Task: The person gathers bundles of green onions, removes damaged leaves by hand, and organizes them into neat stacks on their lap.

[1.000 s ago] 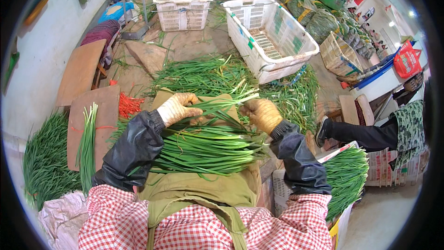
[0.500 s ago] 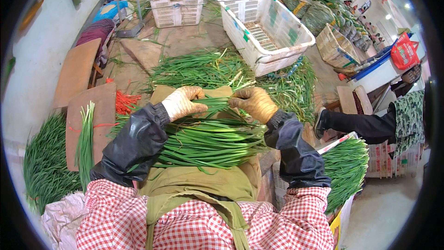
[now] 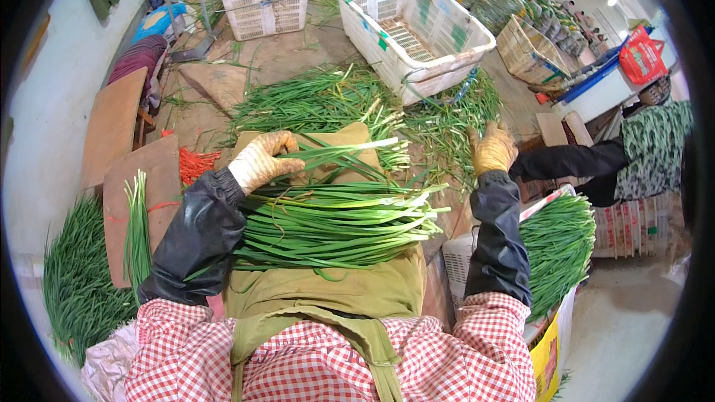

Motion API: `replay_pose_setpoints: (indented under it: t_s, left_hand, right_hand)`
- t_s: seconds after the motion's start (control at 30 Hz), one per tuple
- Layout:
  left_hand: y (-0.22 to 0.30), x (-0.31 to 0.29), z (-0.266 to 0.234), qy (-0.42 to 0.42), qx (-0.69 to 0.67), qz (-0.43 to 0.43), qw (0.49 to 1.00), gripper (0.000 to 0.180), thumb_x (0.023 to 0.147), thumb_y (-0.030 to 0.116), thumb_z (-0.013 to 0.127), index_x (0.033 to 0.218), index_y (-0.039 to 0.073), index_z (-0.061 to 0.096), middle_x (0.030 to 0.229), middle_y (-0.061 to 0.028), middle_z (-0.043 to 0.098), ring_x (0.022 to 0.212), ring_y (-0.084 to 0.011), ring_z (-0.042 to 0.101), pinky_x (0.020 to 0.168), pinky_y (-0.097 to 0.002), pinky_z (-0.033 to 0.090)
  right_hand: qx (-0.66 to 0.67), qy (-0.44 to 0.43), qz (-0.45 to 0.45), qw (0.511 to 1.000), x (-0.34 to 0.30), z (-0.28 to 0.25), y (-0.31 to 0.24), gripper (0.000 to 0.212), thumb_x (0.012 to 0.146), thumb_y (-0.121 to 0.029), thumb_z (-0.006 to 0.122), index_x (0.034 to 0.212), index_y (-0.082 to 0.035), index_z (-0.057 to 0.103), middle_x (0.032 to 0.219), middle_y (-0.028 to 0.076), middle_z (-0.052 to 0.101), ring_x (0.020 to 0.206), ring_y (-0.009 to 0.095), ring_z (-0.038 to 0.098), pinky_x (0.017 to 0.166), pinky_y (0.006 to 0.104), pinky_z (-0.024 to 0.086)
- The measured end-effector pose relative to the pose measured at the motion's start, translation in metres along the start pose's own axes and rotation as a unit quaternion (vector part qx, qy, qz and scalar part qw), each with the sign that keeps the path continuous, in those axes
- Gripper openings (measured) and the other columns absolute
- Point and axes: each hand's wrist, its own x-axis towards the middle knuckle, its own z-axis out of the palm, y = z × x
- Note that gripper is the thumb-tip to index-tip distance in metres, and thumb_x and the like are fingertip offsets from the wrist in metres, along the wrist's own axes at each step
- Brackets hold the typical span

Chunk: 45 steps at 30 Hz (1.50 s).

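left hand (image 3: 262, 161) grip pinching garlic chive stalks (image 3: 339, 155) above lap bundle (image 3: 335, 223) | right hand (image 3: 491, 149) grip spread, reaching loose chives (image 3: 447, 115) just ahead | judgement: gather few stalks, align cut ends with bundle

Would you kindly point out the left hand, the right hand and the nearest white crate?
left hand (image 3: 262, 161), head view, back of the yellow glove.
right hand (image 3: 491, 149), head view, back of the yellow glove.
white crate (image 3: 387, 33), head view, its near side wall.
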Motion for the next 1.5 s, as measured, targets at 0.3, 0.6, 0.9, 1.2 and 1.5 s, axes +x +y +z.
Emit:
replay_pose_setpoints:
  t_s: [0.3, 0.6, 0.9, 1.2, 1.5]
  left_hand:
    - [0.049, -0.002, 0.023, -0.043, 0.094, 0.152, 0.983, 0.050, 0.077, 0.023, 0.071, 0.117, 0.004, 0.048, 0.101, -0.0094, 0.061, 0.097, -0.0186, 0.057, 0.090, -0.0310, 0.043]
    - [0.033, -0.012, 0.014, 0.046, -0.052, -0.031, 0.997, 0.020, 0.092, 0.019, 0.056, 0.103, 0.004, 0.062, 0.065, 0.0002, 0.061, 0.051, -0.0028, 0.048, 0.047, -0.0182, 0.038]
    - [-0.008, -0.022, 0.055, 0.124, 0.208, 0.099, 0.965, 0.021, 0.081, 0.015, 0.063, 0.101, 0.008, 0.062, 0.081, -0.0161, 0.062, 0.077, -0.0337, 0.061, 0.067, -0.0388, 0.049]
    - [-0.004, -0.039, 0.075, 0.215, 0.306, 0.107, 0.921, 0.026, 0.074, 0.003, 0.063, 0.099, 0.008, 0.064, 0.086, -0.0132, 0.063, 0.081, -0.0315, 0.060, 0.071, -0.0378, 0.048]
    - [-0.005, -0.036, 0.073, 0.181, 0.328, 0.103, 0.922, 0.029, 0.074, 0.011, 0.062, 0.102, 0.010, 0.061, 0.087, -0.0103, 0.064, 0.085, -0.0305, 0.060, 0.074, -0.0406, 0.048]
  right_hand:
    - [0.683, -0.378, 0.066, 0.622, -0.032, -0.097, -0.109, 0.017, 0.088, -0.017, 0.057, 0.091, -0.003, 0.065, 0.075, -0.002, 0.059, 0.066, 0.007, 0.050, 0.059, 0.0224, 0.042]
    - [0.547, -0.358, -0.070, 0.753, -0.057, -0.098, -0.036, 0.034, 0.089, -0.018, 0.058, 0.120, -0.005, 0.057, 0.105, 0.009, 0.063, 0.091, 0.015, 0.059, 0.082, 0.0309, 0.048]
    - [0.558, -0.274, -0.064, 0.781, -0.069, -0.079, -0.039, 0.016, 0.093, -0.015, 0.054, 0.090, -0.002, 0.063, 0.078, 0.002, 0.057, 0.071, 0.010, 0.050, 0.066, 0.0245, 0.043]
    - [0.670, -0.398, 0.148, 0.609, -0.081, -0.050, 0.003, 0.028, 0.091, -0.031, 0.058, 0.102, -0.005, 0.060, 0.078, 0.002, 0.061, 0.062, 0.009, 0.054, 0.055, 0.0240, 0.044]
    - [0.607, -0.378, 0.153, 0.682, -0.067, -0.092, -0.046, 0.031, 0.092, -0.029, 0.057, 0.089, 0.001, 0.063, 0.064, 0.003, 0.058, 0.053, 0.009, 0.051, 0.051, 0.0247, 0.044]
